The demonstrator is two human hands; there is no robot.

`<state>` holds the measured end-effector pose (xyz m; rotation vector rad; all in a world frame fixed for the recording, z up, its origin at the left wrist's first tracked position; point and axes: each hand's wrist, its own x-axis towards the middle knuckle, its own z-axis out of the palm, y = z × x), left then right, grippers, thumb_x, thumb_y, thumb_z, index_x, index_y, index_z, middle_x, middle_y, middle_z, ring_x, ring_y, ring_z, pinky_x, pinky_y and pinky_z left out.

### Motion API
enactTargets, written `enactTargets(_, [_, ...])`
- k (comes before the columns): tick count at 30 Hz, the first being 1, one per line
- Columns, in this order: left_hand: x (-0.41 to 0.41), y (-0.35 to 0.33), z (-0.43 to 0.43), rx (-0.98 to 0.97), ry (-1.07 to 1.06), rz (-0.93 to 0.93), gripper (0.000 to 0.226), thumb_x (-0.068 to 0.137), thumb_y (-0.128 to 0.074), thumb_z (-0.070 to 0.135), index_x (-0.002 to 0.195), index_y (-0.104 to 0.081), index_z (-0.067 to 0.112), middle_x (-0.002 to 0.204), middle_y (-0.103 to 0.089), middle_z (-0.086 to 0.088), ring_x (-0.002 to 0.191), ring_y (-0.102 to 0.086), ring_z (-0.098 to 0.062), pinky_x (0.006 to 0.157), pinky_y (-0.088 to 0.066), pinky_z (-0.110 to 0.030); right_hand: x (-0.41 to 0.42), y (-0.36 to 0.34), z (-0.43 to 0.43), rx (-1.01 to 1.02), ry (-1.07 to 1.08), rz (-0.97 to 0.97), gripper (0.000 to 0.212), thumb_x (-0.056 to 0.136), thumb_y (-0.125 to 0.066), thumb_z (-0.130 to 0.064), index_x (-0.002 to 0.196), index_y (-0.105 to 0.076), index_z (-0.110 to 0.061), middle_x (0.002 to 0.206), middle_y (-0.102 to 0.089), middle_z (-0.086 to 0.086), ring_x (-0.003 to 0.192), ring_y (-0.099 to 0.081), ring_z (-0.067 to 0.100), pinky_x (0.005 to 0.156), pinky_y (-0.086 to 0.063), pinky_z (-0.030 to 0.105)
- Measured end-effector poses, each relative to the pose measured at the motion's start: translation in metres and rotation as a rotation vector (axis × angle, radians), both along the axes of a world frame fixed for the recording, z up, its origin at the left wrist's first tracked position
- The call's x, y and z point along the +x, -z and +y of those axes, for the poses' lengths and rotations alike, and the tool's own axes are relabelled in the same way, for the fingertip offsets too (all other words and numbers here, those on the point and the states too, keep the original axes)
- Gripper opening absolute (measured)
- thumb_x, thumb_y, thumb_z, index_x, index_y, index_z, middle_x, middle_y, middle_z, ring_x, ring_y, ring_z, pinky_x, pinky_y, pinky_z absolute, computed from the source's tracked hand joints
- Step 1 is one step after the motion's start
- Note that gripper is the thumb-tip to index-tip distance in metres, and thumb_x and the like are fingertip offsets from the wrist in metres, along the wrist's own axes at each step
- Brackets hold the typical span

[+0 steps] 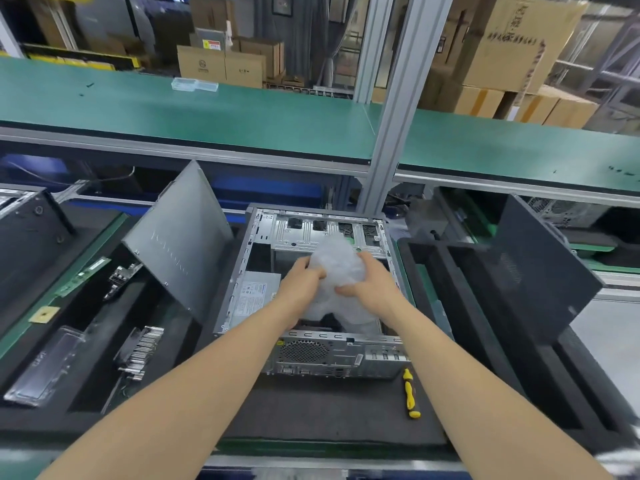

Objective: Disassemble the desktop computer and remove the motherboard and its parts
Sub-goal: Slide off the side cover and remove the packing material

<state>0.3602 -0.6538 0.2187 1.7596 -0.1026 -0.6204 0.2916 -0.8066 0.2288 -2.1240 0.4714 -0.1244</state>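
Note:
An open desktop computer case (pixel 263 223) lies on its side on black foam in front of me. Its power supply (pixel 252 296) sits inside at the left. Above the case's middle, both hands hold a crumpled translucent plastic bag (pixel 337 261). My left hand (pixel 301 280) grips the bag's left side. My right hand (pixel 372 277) grips its right side and lower fold. The bag hides most of the case's interior, so the motherboard is not visible. The rear I/O panel (pixel 332 355) faces me.
The grey side panel (pixel 180 240) leans on the case's left. In the left foam tray lie a RAM stick (pixel 83 277), a heatsink (pixel 143 348), a bracket (pixel 121 277) and a clear plastic cover (pixel 48 365). A yellow screwdriver (pixel 410 393) lies at the right front. A dark panel (pixel 533 268) leans at the right.

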Motion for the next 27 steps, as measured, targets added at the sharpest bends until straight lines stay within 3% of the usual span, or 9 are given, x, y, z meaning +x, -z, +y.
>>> enactTargets(2, [-0.004, -0.013, 0.001, -0.094, 0.000, -0.037, 0.044, 0.089, -0.056, 0.042, 0.132, -0.051, 0.035, 0.127, -0.064, 0.002, 0.106, -0.065, -0.018, 0.086, -0.057, -0.042, -0.002, -0.012, 0.002, 0.182, 0.058, -0.100, 0.052, 0.072, -0.085, -0.015, 0.113, -0.054, -0.025, 0.106, -0.070, -0.001, 0.095, -0.070, 0.026, 0.077, -0.058, 0.043])
enactTargets(4, [-0.008, -0.024, 0.001, -0.215, 0.013, -0.024, 0.057, 0.087, -0.056, 0.054, 0.141, -0.047, 0.038, 0.134, -0.062, 0.005, 0.113, -0.064, -0.016, 0.083, -0.054, -0.038, -0.004, -0.024, 0.005, 0.429, 0.084, -0.179, 0.057, 0.071, -0.087, -0.011, 0.118, -0.056, -0.018, 0.112, -0.073, 0.006, 0.098, -0.073, 0.031, 0.082, -0.061, 0.050])
enactTargets(7, [-0.015, -0.039, 0.002, -0.378, 0.041, -0.036, 0.063, 0.089, -0.055, 0.062, 0.147, -0.043, 0.041, 0.141, -0.060, 0.009, 0.125, -0.061, -0.017, 0.101, -0.051, -0.042, -0.008, -0.037, 0.012, 0.775, 0.025, -0.269, 0.062, 0.074, -0.085, -0.003, 0.128, -0.057, -0.018, 0.121, -0.073, 0.010, 0.103, -0.074, 0.033, 0.080, -0.063, 0.049])
enactTargets(9, [-0.019, -0.045, 0.003, -0.442, 0.062, -0.090, 0.052, 0.096, -0.054, 0.059, 0.144, -0.048, 0.040, 0.137, -0.064, 0.010, 0.122, -0.065, -0.016, 0.102, -0.052, -0.043, -0.012, -0.044, 0.018, 0.894, -0.025, -0.299, 0.063, 0.079, -0.079, 0.002, 0.133, -0.056, -0.019, 0.125, -0.072, 0.009, 0.108, -0.073, 0.035, 0.079, -0.062, 0.045])
enactTargets(12, [-0.028, -0.051, 0.005, -0.497, 0.069, -0.148, 0.040, 0.100, -0.053, 0.054, 0.137, -0.055, 0.038, 0.128, -0.070, 0.010, 0.115, -0.070, -0.015, 0.099, -0.055, -0.045, -0.019, -0.045, 0.024, 1.024, -0.112, -0.320, 0.066, 0.082, -0.074, 0.002, 0.141, -0.054, -0.023, 0.133, -0.068, 0.012, 0.117, -0.068, 0.039, 0.089, -0.058, 0.054])
enactTargets(16, [-0.044, -0.055, 0.011, -0.488, 0.038, -0.228, 0.046, 0.094, -0.058, 0.055, 0.136, -0.055, 0.036, 0.128, -0.070, 0.007, 0.117, -0.069, -0.017, 0.102, -0.054, -0.048, -0.028, -0.045, 0.034, 1.103, -0.173, -0.309, 0.066, 0.085, -0.072, -0.001, 0.142, -0.055, -0.028, 0.138, -0.064, 0.013, 0.124, -0.063, 0.041, 0.103, -0.049, 0.061])
enactTargets(20, [-0.060, -0.046, 0.020, -0.419, -0.071, -0.288, 0.057, 0.079, -0.064, 0.058, 0.131, -0.051, 0.036, 0.122, -0.068, 0.003, 0.111, -0.069, -0.019, 0.097, -0.055, -0.050, -0.040, -0.040, 0.040, 1.096, -0.213, -0.298, 0.063, 0.087, -0.069, -0.002, 0.142, -0.054, -0.030, 0.138, -0.064, 0.012, 0.123, -0.063, 0.040, 0.099, -0.052, 0.056])
enactTargets(23, [-0.074, -0.039, 0.022, -0.416, -0.146, -0.285, 0.053, 0.071, -0.061, 0.052, 0.119, -0.048, 0.033, 0.113, -0.060, 0.002, 0.105, -0.064, -0.020, 0.089, -0.053, -0.045, -0.051, -0.035, 0.041, 1.145, -0.263, -0.245, 0.063, 0.086, -0.065, -0.005, 0.140, -0.054, -0.034, 0.138, -0.064, 0.013, 0.121, -0.065, 0.036, 0.097, -0.053, 0.054])
enactTargets(27, [-0.092, -0.029, 0.020, -0.340, -0.236, -0.327, 0.043, 0.075, -0.056, 0.048, 0.114, -0.049, 0.031, 0.110, -0.063, 0.010, 0.104, -0.064, -0.019, 0.089, -0.051, -0.049, -0.065, -0.031, 0.037, 1.265, -0.252, -0.156, 0.062, 0.087, -0.057, -0.019, 0.148, -0.051, -0.017, 0.144, -0.056, 0.021, 0.117, -0.061, 0.038, 0.090, -0.054, 0.047])
